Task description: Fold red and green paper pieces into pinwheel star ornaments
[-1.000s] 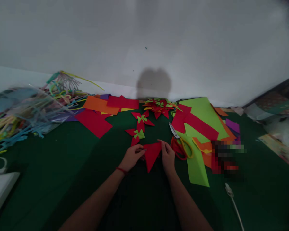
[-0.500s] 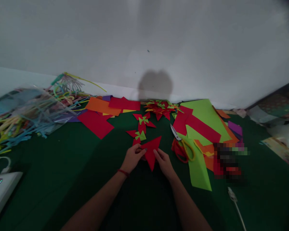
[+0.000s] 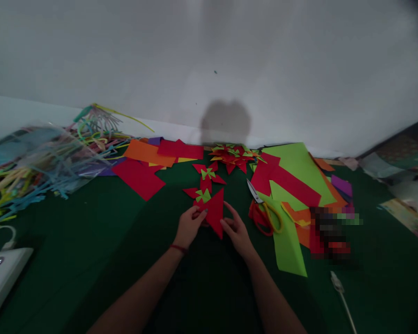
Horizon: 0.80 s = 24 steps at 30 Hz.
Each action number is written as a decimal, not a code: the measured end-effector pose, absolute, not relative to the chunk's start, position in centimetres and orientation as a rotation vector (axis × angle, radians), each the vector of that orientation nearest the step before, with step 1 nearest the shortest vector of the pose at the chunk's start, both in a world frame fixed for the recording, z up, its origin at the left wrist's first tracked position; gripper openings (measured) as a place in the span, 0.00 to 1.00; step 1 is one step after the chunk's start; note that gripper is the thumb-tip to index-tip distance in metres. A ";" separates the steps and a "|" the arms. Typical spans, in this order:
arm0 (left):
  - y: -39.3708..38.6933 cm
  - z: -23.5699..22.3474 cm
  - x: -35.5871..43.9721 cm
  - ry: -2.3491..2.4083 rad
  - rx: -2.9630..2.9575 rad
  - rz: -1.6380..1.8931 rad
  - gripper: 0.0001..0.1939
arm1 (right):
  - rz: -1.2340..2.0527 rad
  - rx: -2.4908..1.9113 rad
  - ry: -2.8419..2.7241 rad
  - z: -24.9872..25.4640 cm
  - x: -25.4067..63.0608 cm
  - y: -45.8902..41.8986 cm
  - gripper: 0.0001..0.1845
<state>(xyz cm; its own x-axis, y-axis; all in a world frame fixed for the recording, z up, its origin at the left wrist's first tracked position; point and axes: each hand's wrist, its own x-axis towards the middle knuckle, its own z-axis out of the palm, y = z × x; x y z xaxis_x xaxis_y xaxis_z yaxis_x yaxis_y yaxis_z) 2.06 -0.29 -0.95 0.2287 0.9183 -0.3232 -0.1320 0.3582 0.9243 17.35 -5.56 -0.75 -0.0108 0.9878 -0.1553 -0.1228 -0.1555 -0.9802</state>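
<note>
My left hand [image 3: 191,225] pinches the left side of a folded, triangular piece of red paper [image 3: 215,213], thumb on top. My right hand [image 3: 236,232] is at its right edge, thumb and curled fingers touching the straight side. One point of the paper aims away from me, another down toward me. Just beyond my left hand lies a red pointed shape with a light green cut-out [image 3: 204,195] on it, partly covered by the paper. A similar red shape with a green cut-out [image 3: 208,174] lies behind that one. Scissors with yellow and red handles [image 3: 272,217] rest right of my right hand.
A pile of red and green star shapes [image 3: 231,155] sits by the wall. Coloured sheets [image 3: 292,167] lie at the right, more red and orange ones [image 3: 139,178] at the left. Bagged pipe cleaners [image 3: 55,157], a white device [image 3: 7,269] and a white cable [image 3: 343,297] flank the workspace.
The red paper has turned and folded into a narrower triangle, its right side now upright. My right fingers have shifted along its right edge, while my left hand keeps its pinch.
</note>
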 end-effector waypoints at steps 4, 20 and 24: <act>-0.1 -1.4 1.9 1.084 0.875 0.872 0.12 | 1.152 -1.280 -1.313 -0.6 18.0 -5.8 0.19; -0.4 -1.1 2.3 0.912 0.867 0.678 0.13 | 0.883 -1.338 -1.262 -1.4 19.5 -5.2 0.04; -0.7 -0.8 2.5 0.890 0.898 0.643 0.14 | 0.896 -1.362 -1.182 -1.9 19.4 -5.2 0.06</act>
<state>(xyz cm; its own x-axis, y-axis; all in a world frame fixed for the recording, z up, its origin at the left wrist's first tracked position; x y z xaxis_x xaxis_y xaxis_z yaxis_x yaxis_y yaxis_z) 2.46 -0.71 -0.79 0.4921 0.7849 -0.3765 -0.1111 0.4856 0.8671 19.39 -5.15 -1.85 0.2252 0.9691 0.1005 0.1647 0.0638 -0.9843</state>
